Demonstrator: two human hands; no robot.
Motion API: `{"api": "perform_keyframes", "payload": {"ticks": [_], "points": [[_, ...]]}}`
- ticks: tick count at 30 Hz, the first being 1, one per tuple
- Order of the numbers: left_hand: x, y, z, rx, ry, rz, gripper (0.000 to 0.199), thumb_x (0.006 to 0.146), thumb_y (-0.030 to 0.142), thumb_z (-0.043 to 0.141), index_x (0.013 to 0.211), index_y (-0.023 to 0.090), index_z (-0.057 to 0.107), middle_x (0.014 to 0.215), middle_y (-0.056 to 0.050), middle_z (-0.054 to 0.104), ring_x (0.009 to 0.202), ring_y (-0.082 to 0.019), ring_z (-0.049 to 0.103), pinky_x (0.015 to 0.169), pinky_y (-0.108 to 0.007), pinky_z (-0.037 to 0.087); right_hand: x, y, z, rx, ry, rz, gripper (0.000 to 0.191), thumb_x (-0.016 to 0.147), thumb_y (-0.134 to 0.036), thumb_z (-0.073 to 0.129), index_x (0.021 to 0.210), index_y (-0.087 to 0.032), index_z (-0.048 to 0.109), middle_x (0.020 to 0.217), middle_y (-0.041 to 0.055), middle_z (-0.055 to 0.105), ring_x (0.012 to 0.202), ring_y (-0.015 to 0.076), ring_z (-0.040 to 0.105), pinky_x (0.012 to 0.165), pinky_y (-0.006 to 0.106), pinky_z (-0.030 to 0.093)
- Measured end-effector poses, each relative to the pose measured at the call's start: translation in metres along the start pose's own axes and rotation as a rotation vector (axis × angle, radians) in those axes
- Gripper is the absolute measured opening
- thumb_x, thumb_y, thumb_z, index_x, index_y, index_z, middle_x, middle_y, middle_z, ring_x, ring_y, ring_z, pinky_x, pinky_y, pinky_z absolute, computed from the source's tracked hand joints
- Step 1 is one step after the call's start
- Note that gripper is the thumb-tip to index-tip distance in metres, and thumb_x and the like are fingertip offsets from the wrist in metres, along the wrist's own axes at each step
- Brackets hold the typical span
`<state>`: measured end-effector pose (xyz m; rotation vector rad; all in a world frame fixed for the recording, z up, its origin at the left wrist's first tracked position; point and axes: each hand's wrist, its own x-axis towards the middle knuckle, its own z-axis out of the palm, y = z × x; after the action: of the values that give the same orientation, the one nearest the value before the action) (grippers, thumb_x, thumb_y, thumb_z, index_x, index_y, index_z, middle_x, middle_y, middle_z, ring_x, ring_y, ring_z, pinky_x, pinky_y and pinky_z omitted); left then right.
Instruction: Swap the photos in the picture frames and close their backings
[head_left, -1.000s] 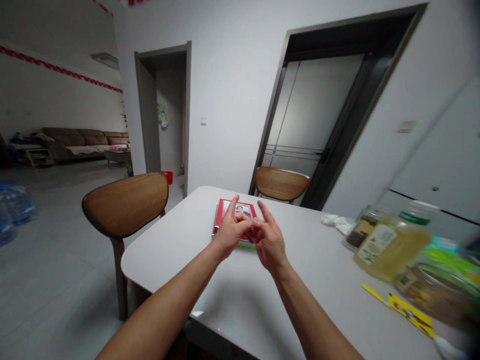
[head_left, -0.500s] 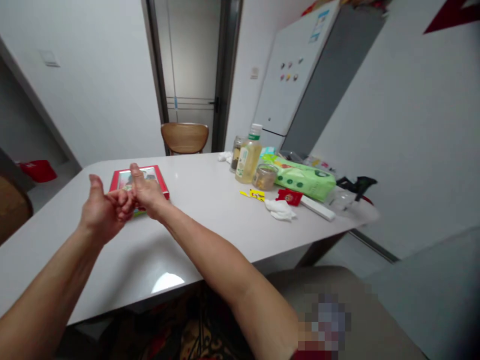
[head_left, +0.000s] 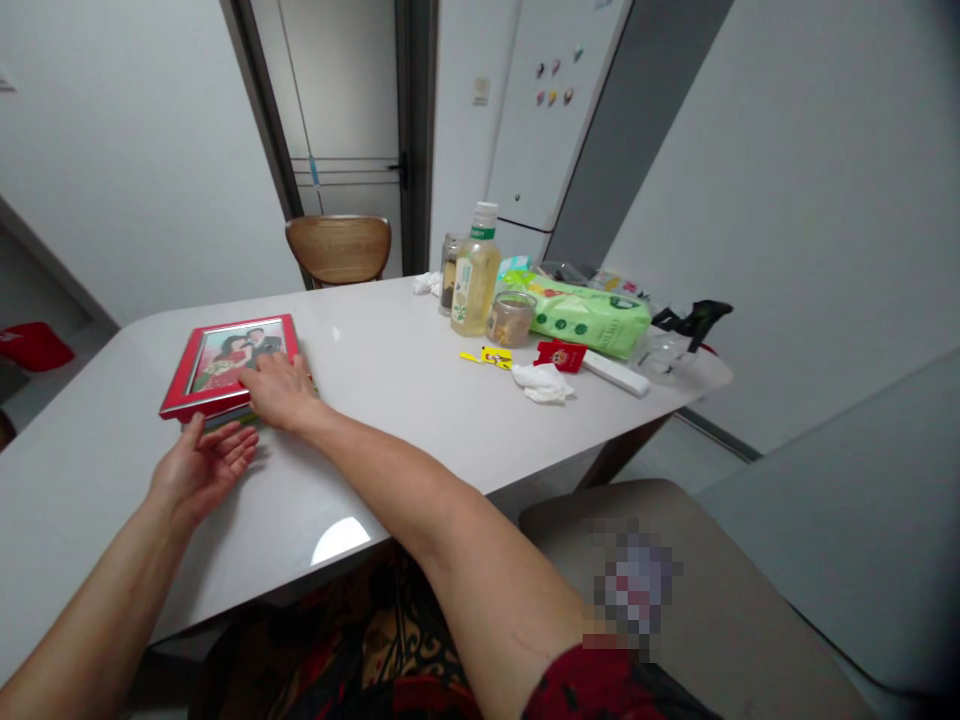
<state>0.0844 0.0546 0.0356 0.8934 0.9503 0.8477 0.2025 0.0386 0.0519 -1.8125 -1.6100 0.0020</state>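
A red-bordered photo frame (head_left: 180, 392) with a picture of two people lies face up at the table's left. Beneath its near edge shows the edge of another item, dark and greenish; its kind is unclear. My right hand (head_left: 281, 392) is over the frame's near right corner, fingers bent around that side and partly hidden. In front of the frame's near edge, my left hand (head_left: 201, 470) is turned palm up, fingers apart and holding nothing. The left thumb reaches up close to the frame's rim; whether it touches I cannot tell.
On the white table (head_left: 390, 400) stand a drink bottle (head_left: 475, 280), a jar (head_left: 512, 318) and a green tissue pack (head_left: 589, 315). Nearer lie a crumpled tissue (head_left: 544, 382), a red packet (head_left: 560, 355) and a white bar (head_left: 616, 373). A wooden chair (head_left: 341, 248) is behind the table.
My hands were together in the air in front of the frame, thumbs up. They have parted and come down, the right onto the frame's corner, the left before its near edge. The view has shifted.
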Motion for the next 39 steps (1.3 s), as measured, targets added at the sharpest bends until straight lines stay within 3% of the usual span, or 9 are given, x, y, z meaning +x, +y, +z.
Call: {"api": "perform_keyframes", "payload": {"ticks": [4,8,14,17,20,25,30,34,39], "points": [[0.002,-0.004,0.008,-0.201,-0.085,0.02,0.033,0.088,0.031,0.029,0.074,0.013,0.053,0.068,-0.005,0.061,0.068,-0.015,0.058,0.055,-0.024,0.049,-0.011,-0.013,-0.004,-0.069,-0.068,-0.11,0.012,0.072,-0.016,0.048,0.081,-0.014,0.056,0.094,-0.0015,0.056,0.098,0.018,0.044,0.085,0.042,0.028],[-0.001,-0.005,0.019,-0.312,-0.025,0.138,0.018,0.081,0.009,0.036,0.076,0.012,0.053,0.062,0.001,0.06,0.061,-0.008,0.057,0.058,-0.016,0.047,-0.033,-0.02,-0.01,-0.083,-0.089,-0.204,0.02,0.066,-0.022,0.055,0.086,-0.016,0.057,0.096,0.0065,0.057,0.092,0.022,0.047,0.082,0.044,0.033],[-0.035,-0.011,0.012,-0.276,0.031,0.32,0.011,0.068,0.015,0.056,0.077,0.008,0.058,0.062,-0.001,0.063,0.059,-0.014,0.06,0.058,-0.024,0.048,-0.058,-0.005,-0.035,0.222,0.127,0.001,0.047,0.069,-0.032,0.052,0.113,-0.017,0.047,0.118,0.0108,0.046,0.109,0.0222,0.039,0.093,0.04,0.028],[-0.067,-0.011,0.0,0.155,-0.003,0.509,0.023,0.07,0.028,0.056,0.084,0.01,0.06,0.069,-0.003,0.065,0.066,-0.019,0.061,0.062,-0.029,0.048,-0.067,-0.002,-0.055,0.595,0.14,0.214,0.054,0.072,-0.041,0.047,0.119,-0.018,0.04,0.123,0.0105,0.043,0.112,0.0206,0.039,0.093,0.037,0.03],[-0.102,-0.013,-0.011,0.68,-0.057,0.775,0.024,0.078,0.024,0.046,0.096,0.013,0.057,0.084,-0.005,0.065,0.078,-0.02,0.061,0.069,-0.03,0.049,-0.082,-0.008,-0.074,1.026,0.098,0.472,0.06,0.071,-0.051,0.044,0.124,-0.027,0.031,0.126,0.0074,0.041,0.11,0.0218,0.043,0.082,0.038,0.04],[-0.135,-0.028,-0.017,1.177,-0.306,1.326,0.048,0.077,0.008,0.036,0.124,0.006,0.029,0.123,-0.017,0.043,0.116,-0.021,0.037,0.094,-0.034,0.037,-0.107,-0.017,-0.084,1.442,0.021,0.557,0.062,0.07,-0.045,0.05,0.126,-0.026,0.028,0.109,0.0061,0.057,0.094,0.0212,0.056,0.072,0.036,0.047],[-0.137,-0.051,-0.018,1.541,-0.375,1.298,0.04,0.083,0.012,0.032,0.122,0.006,0.034,0.125,-0.015,0.042,0.119,-0.022,0.032,0.096,-0.031,0.035,-0.115,0.0,-0.065,1.274,-0.149,0.697,0.077,0.062,-0.028,0.062,0.128,-0.022,0.022,0.095,0.0056,0.064,0.078,0.0204,0.062,0.069,0.035,0.049],[-0.133,-0.069,-0.018,1.675,-0.413,1.188,0.037,0.086,0.014,0.026,0.122,0.009,0.034,0.126,-0.011,0.041,0.118,-0.021,0.034,0.097,-0.032,0.034,-0.111,0.021,-0.043,0.949,-0.27,0.541,0.066,0.064,-0.023,0.055,0.125,-0.017,0.031,0.098,0.0067,0.063,0.079,0.0192,0.061,0.071,0.033,0.048],[-0.128,-0.079,-0.018,1.704,-0.454,1.089,0.036,0.088,0.018,0.023,0.121,0.008,0.034,0.128,-0.013,0.039,0.119,-0.023,0.032,0.097,-0.034,0.033,-0.109,0.039,-0.022,0.298,-0.207,0.333,0.053,0.062,-0.02,0.048,0.114,-0.012,0.046,0.105,0.0101,0.059,0.092,0.0209,0.056,0.085,0.035,0.04]]}}
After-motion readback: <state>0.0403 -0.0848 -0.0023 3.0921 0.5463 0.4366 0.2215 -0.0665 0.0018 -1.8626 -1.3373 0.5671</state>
